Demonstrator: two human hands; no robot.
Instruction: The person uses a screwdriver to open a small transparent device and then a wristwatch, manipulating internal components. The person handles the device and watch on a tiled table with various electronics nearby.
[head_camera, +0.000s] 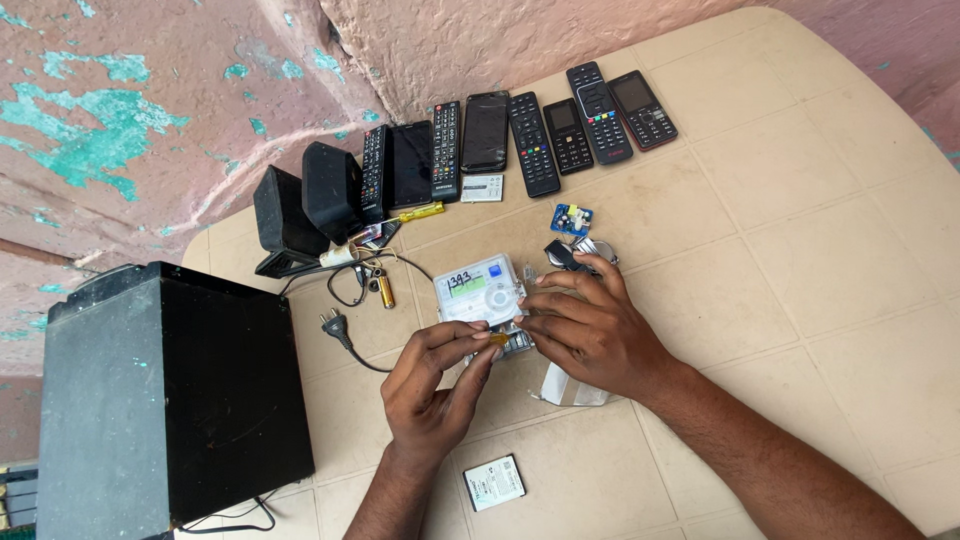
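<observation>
A small white electricity meter (478, 290) with a green display lies on the beige table (800, 250). My left hand (435, 385) comes up from below, its thumb and forefinger pinched on a small yellow-handled tool (499, 339) at the meter's lower edge. From the right, my right hand (590, 330) rests its fingers on the meter's lower right side, holding it down. Under that hand's wrist lies a white piece of plastic (570, 388).
Several remotes and phones (530, 140) line the wall. Two small black speakers (310, 205), a yellow screwdriver (420, 212), a battery (385, 291), a plug with cable (338, 327), a blue circuit board (571, 218), a big black speaker box (170, 395), a phone battery (494, 482).
</observation>
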